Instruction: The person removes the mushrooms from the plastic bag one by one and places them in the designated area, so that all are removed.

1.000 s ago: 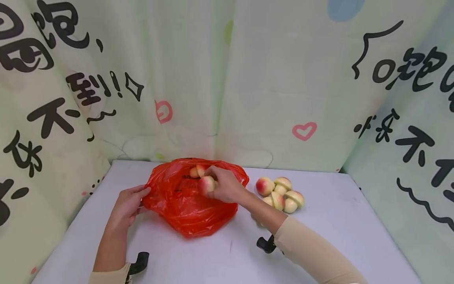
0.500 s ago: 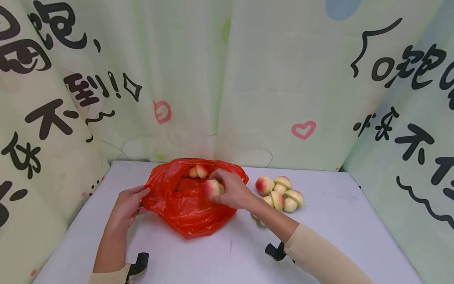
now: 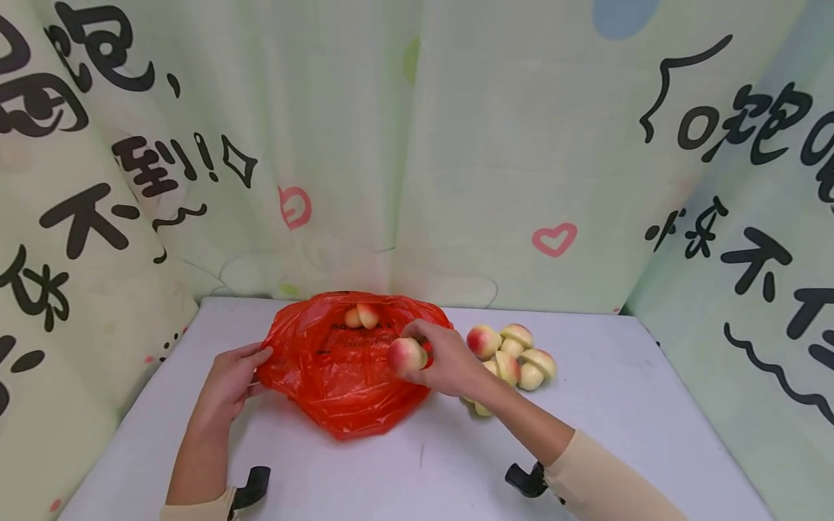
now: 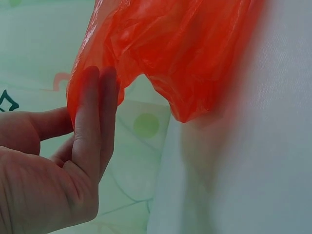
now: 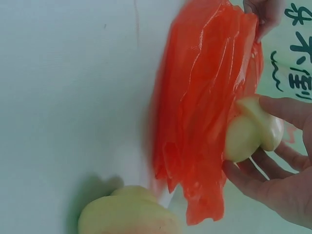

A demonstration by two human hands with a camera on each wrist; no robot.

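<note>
A red plastic bag (image 3: 345,398) lies on the table with its mouth held wide. My left hand (image 3: 226,378) pinches the bag's left rim between thumb and fingers. In my right hand (image 3: 448,360) is a mushroom (image 3: 405,357) with a pinkish-red and cream cap, held over the right front part of the bag. The right wrist view shows that mushroom's pale stem (image 5: 242,138) between thumb and fingers. Inside the bag, a mushroom (image 3: 368,315) shows near the back. To the right, several more mushrooms (image 3: 483,341) lie in a pile, partly behind the right forearm.
The white table (image 3: 619,420) ends at a pale green curtain (image 3: 469,181) with black writing, which hangs at the back and on both sides. In the right wrist view, one loose mushroom (image 5: 126,214) lies at the bottom edge.
My right hand has moved right and towards me with the mushroom, from the bag's middle to its right side. My left hand keeps its hold on the rim.
</note>
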